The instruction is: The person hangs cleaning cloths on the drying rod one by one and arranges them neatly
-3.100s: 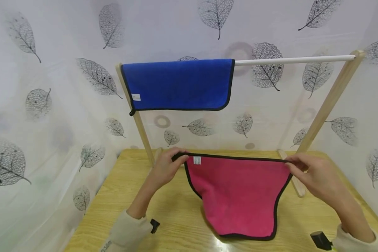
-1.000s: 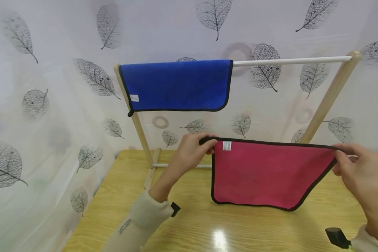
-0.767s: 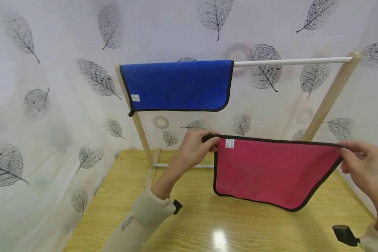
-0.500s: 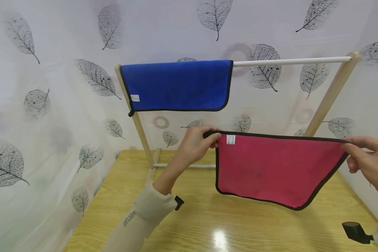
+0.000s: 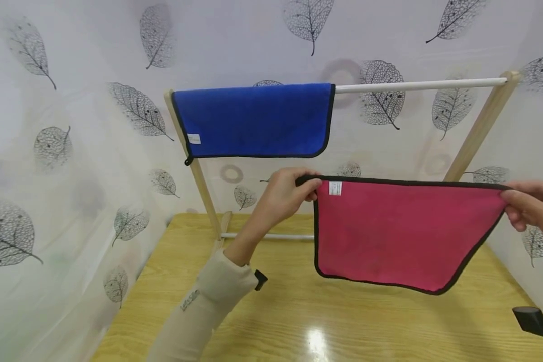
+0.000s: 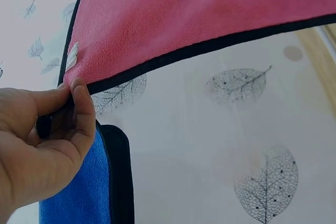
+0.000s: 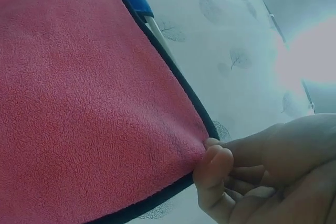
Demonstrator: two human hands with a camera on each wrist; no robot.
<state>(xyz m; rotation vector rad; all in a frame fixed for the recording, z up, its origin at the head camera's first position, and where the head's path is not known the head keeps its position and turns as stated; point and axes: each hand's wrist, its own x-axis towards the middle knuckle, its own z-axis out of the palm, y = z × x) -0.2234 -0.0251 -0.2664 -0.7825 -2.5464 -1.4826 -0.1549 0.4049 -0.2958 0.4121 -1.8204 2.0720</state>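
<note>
A pink towel (image 5: 402, 231) with black edging and a small white label hangs stretched between my two hands, above the table and in front of the rack. My left hand (image 5: 289, 193) pinches its upper left corner, near the label; the left wrist view shows thumb and fingertips closed on that corner (image 6: 79, 72). At the upper right corner, my right hand (image 5: 536, 203) pinches the cloth between thumb and fingers, also seen in the right wrist view as the right hand (image 7: 262, 171). A blue towel (image 5: 253, 120) lies folded over the left half of the rack's white rod (image 5: 421, 86).
The rack has wooden side posts (image 5: 484, 128) and a low white crossbar (image 5: 280, 236). It stands at the back of the yellow wooden table (image 5: 271, 317). Behind it hangs a pale curtain (image 5: 95, 201) printed with leaves. The rod's right half carries no cloth.
Both hands have moved right and upward, raising the pink towel from near the tabletop toward the rod. The cloth now hangs flatter. The blue towel stays in place.
</note>
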